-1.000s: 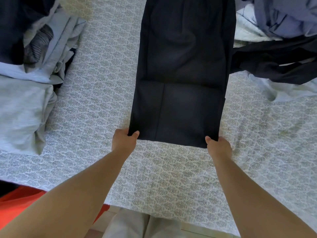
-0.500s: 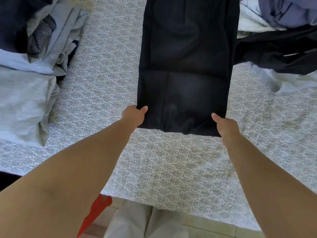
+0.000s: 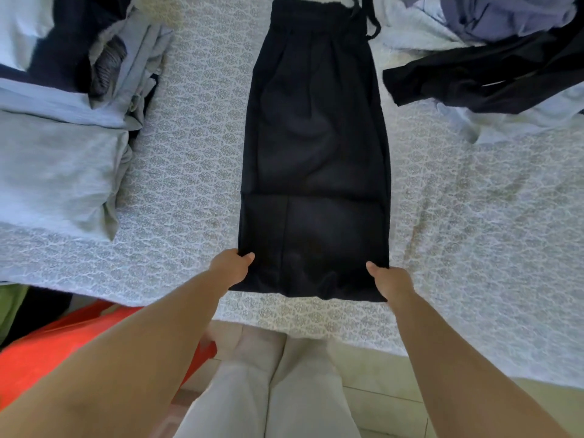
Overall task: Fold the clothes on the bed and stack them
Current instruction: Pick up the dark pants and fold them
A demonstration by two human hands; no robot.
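Lying flat, long black trousers (image 3: 316,147), near corners pinched by left hand (image 3: 230,267), right hand (image 3: 390,279)

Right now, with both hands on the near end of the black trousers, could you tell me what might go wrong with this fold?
1. The left hand and right hand pinch only the corners of the trousers, so the middle of that edge could sag and crease.
2. The drawstring at the far end trails toward the unfolded pile and might snag.
3. The near edge looks slightly askew, so the fold could land crooked.
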